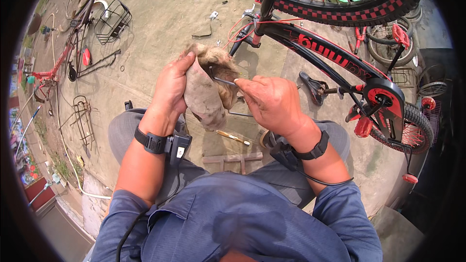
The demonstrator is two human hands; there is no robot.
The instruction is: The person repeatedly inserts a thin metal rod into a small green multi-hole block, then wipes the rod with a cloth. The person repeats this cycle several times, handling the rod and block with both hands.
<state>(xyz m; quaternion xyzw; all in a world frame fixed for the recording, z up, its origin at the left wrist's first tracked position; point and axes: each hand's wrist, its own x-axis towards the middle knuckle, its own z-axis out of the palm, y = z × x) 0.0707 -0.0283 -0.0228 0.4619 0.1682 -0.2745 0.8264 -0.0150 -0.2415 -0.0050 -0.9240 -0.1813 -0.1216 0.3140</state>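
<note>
My left hand [171, 87] is closed round the left edge of a dirty beige, pouch-like piece [201, 92] with a shaggy brown inside. Its thumb presses on the upper rim. From the right, my right hand [274, 104] pinches a thin metal rod [224, 82] between thumb and fingers. The rod's tip reaches into the shaggy opening; what it touches there is hidden. Below my right hand another short length of metal rod [240, 114] shows, and I cannot tell whether it belongs to the same tool.
A black and red bicycle frame [315, 43] with a checkered-tyre wheel [340, 14] stands at the right, its saddle [314, 89] low. A yellowish stick [233, 138] and a wooden piece [233, 158] lie between my legs. Wire racks [112, 22] and a red frame [51, 73] are at left.
</note>
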